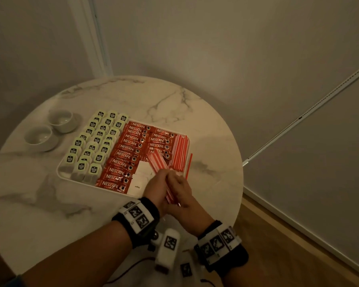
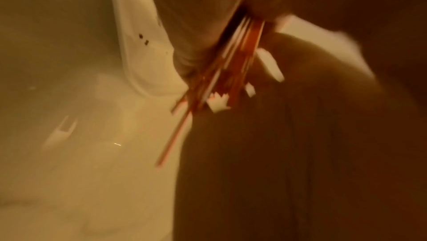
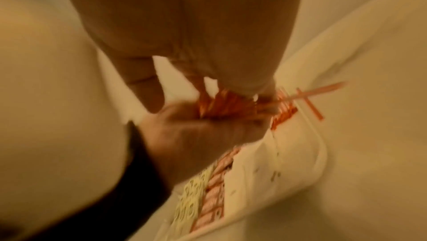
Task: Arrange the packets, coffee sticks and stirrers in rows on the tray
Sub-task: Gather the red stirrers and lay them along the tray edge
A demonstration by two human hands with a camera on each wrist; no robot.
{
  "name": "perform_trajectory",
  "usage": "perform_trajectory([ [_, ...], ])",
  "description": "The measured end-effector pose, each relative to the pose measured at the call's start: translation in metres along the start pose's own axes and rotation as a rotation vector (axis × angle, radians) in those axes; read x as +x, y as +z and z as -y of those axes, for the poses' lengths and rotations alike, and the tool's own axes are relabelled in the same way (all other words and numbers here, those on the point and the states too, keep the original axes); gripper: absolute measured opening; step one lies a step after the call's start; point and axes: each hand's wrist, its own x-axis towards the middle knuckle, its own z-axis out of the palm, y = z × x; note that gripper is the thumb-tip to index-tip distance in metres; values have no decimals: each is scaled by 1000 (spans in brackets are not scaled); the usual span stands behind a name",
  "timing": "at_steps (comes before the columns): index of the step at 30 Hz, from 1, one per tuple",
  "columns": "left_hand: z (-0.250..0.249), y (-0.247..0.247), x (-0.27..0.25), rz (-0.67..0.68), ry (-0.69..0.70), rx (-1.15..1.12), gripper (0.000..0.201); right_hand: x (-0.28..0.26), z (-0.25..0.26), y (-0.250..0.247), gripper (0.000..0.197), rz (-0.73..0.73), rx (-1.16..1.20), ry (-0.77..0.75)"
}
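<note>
A white tray (image 1: 59, 170) holds rows of green-tagged tea bags (image 1: 95, 141), red coffee sticks (image 1: 126, 154), white sugar packets (image 1: 142, 170) and a row of red-and-white stirrers (image 1: 179, 150) along its right side. At the tray's near right corner, my left hand (image 1: 154, 187) and right hand (image 1: 181, 187) together grip a bundle of stirrers (image 1: 157, 160) that fans out over the coffee sticks. The wrist views are blurred; they show the bundle (image 2: 233, 62) (image 3: 221, 106) squeezed between both hands. One stray stirrer (image 1: 189, 164) lies just outside the tray's right rim.
Two white cups (image 1: 60, 120) (image 1: 38, 137) stand left of the tray on the round marble table (image 1: 133, 96). The table's edge curves close on the right, with wooden floor and wall beyond.
</note>
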Motion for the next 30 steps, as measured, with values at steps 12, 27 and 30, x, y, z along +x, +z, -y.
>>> perform_trajectory([
  [12, -17, -34, 13, 32, -52, -125, 26, 68, -34, -57, 16, -479, -264, 336],
  [27, -24, -19, 30, -264, 49, 337, 10, 61, -74, -92, 50, -695, -663, 833],
  [30, -29, -17, 36, -270, 57, 380, 17, 36, -97, -123, 68, -810, -421, 946],
])
